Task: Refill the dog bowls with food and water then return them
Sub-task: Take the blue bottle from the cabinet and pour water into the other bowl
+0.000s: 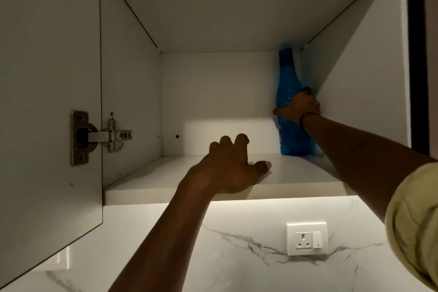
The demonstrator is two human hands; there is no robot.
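One blue bottle, label unreadable | right hand gripping | cabinet shelf

Home kitchen: wall cabinet, marble backsplash, socket

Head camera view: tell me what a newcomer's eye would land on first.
The blue bottle stands at the back right of the open cupboard, with the right hand wrapped round its middle. Nearer, the left hand rests on the bare shelf. Below, a white wall socket sits on the marbled wall.
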